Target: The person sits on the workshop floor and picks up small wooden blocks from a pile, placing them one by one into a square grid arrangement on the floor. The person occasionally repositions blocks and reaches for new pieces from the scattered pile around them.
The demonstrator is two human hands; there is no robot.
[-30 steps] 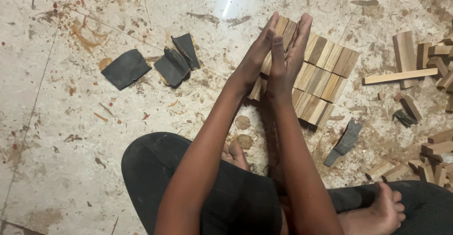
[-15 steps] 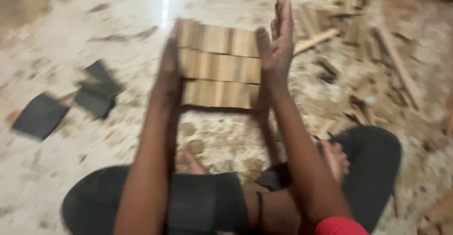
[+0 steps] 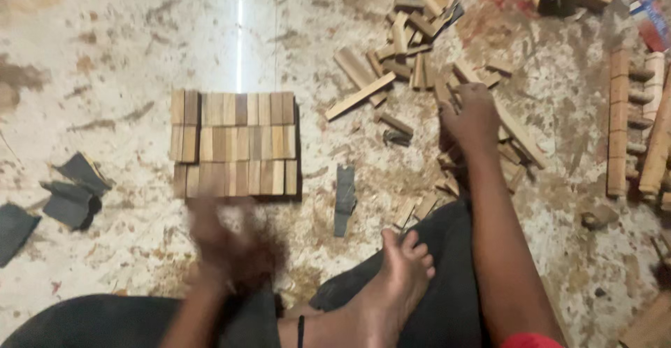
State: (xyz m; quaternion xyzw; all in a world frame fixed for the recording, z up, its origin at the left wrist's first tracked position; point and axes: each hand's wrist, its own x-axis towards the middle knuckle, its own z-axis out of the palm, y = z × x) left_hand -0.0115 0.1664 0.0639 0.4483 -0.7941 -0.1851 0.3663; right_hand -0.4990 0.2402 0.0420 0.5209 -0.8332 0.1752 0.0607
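Three rows of wooden slats [image 3: 236, 144] form block above blurred left hand [image 3: 224, 240], grip unclear; right hand [image 3: 474, 114] spread on loose sticks [image 3: 419, 33].

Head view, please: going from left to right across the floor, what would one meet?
Dark sandpaper scraps → neat block of wooden strips → dark strip → right hand on loose wooden offcuts → notched wooden bars.

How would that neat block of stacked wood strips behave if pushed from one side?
The block of wood strips is many separate short pieces in three rows, so it would probably shear apart rather than slide whole. Each strip looks stiff, flat and light, unlikely to roll. The gritty floor may snag edges.
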